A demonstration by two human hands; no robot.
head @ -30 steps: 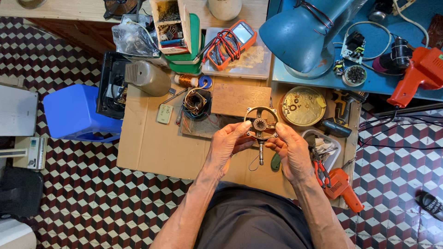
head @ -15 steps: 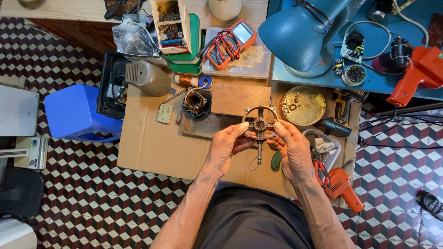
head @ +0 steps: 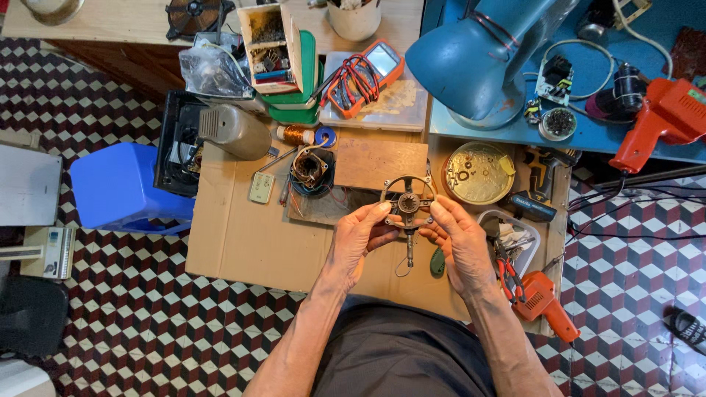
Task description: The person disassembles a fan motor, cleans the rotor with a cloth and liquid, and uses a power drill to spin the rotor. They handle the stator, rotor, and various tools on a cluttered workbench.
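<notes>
Both hands hold a round metal motor bracket (head: pixel 407 200) with spokes, a hub and a shaft pointing down toward me. My left hand (head: pixel 358 239) pinches its left rim with thumb and fingers. My right hand (head: pixel 460 241) grips the right rim. The part hovers over a sheet of cardboard (head: pixel 243 235) that covers the low work table. A wound stator with copper coils (head: pixel 310 170) lies just left of and beyond the bracket. A wooden board (head: pixel 380 164) sits directly behind it.
A round brass-coloured tin lid with small parts (head: pixel 478 173) sits at the right. An orange multimeter (head: pixel 368 75), a blue lamp (head: pixel 485 59), a red heat gun (head: pixel 662 121), an orange drill (head: pixel 540 301), a copper wire spool (head: pixel 296 134) and a blue plastic stool (head: pixel 118 187) surround the table.
The hands have shifted slightly on the bracket and turned it a little; it stays in the same spot above the cardboard.
</notes>
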